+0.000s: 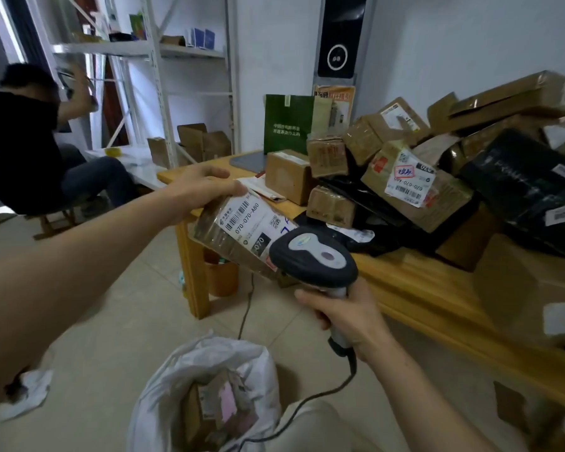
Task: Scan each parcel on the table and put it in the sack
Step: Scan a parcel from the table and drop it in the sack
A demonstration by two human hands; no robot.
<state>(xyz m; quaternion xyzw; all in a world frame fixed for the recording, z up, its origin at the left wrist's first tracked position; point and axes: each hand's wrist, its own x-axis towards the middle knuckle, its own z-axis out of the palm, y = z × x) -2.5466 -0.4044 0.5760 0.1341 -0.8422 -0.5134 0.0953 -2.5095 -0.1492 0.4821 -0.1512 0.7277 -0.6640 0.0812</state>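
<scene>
Left hand (196, 187) is curled over the top end of a brown tape-wrapped cardboard parcel (238, 236), held beside the near corner of the wooden table (405, 282); right hand (346, 318) is clenched round a grey-black scanner (313, 256). The parcel is judged light, stiff, tape-slick, best gripped across its edges.

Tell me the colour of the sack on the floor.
The sack is white, shown best in the head view.

Held parcel (238, 230): hanging at the left end of the table (415, 288).
Scanner (313, 256): sitting just right of the held parcel.
Sack (209, 370): standing on the floor before the table, parcels lying in it.
Parcel pile (405, 177): lying on the table, right.
Seated person (23, 148): sitting far left.
</scene>
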